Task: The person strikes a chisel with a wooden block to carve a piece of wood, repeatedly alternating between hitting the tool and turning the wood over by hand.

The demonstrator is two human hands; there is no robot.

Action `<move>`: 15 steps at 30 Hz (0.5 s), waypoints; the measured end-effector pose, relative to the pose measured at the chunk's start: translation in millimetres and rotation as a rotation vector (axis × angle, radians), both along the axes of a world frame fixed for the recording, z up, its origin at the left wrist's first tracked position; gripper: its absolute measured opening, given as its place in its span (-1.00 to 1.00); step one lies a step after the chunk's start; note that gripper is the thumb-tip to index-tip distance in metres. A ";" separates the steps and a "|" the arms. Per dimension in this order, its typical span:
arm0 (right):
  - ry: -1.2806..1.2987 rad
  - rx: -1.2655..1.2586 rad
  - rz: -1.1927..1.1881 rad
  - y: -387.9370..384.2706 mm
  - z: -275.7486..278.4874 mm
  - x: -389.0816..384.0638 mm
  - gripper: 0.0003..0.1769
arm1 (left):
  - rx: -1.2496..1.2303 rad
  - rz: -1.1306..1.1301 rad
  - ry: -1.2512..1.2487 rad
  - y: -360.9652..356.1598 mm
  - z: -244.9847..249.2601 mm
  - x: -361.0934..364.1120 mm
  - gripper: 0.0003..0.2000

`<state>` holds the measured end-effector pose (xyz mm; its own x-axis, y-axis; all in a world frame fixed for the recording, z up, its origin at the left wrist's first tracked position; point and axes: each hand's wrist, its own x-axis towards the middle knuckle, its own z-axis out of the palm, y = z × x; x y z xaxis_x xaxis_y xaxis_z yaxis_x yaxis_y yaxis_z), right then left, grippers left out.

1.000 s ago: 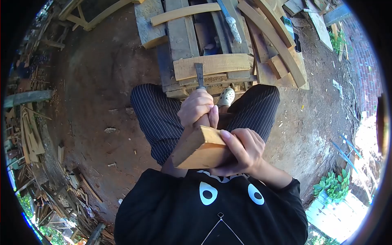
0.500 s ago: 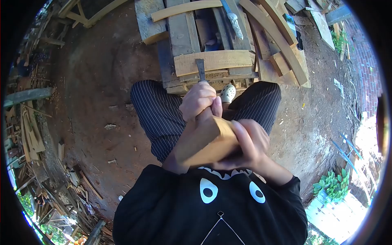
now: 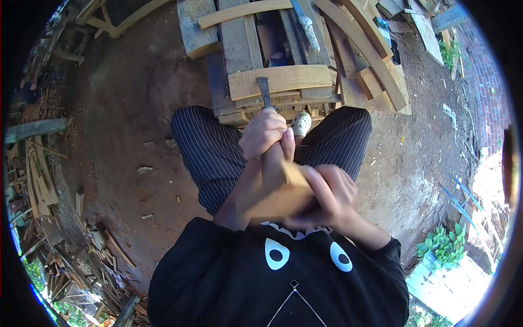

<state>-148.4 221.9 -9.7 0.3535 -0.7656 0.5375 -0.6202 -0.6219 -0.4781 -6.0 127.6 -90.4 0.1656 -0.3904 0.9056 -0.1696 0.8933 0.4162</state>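
My left hand (image 3: 263,134) is wrapped around the wooden handle of a chisel (image 3: 264,91). The chisel's flat metal blade overlaps the pale curved board (image 3: 305,79), which lies across the bench in front of me. My right hand (image 3: 333,195) grips a thick wooden block (image 3: 278,193), blurred by motion. The block is right at the butt end of the chisel handle, close in front of my shirt. The fingers under the block are partly hidden.
The low bench of planks (image 3: 239,46) stands between my knees and beyond. A second curved strip (image 3: 245,13) and a tool with a wrapped handle (image 3: 309,32) lie on it. Long curved pieces (image 3: 364,52) rest at right. Scrap wood (image 3: 41,171) is heaped at left.
The wooden block in my right hand has shifted slightly back and tilted, showing more of the chisel handle. My left hand stays on the chisel; the whole view drifts a little.
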 end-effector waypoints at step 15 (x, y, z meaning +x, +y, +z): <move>-0.264 -0.168 0.109 -14.7 1.0 17.8 -0.26 | 0.015 -0.023 0.007 -3.4 2.8 2.1 -0.91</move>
